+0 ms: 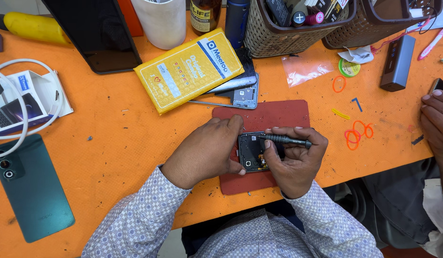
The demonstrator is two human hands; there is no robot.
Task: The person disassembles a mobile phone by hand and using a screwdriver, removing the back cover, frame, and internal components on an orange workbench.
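An opened black phone (251, 152) with its inner parts showing lies on a dark red mat (269, 117) on the orange table. My left hand (207, 152) is curled over the phone's left side and holds it down. My right hand (295, 162) grips a dark slim screwdriver (284, 140), held almost level, its tip toward the phone's upper edge.
A yellow padded envelope (189, 69) lies over phone parts (244, 93) behind the mat. A green phone back (32, 191), white cable (25, 102), black tablet (99, 36), wicker baskets (278, 36), rubber bands (357, 134) and a grey power bank (397, 62) lie around. Another person's hand (436, 124) rests at right.
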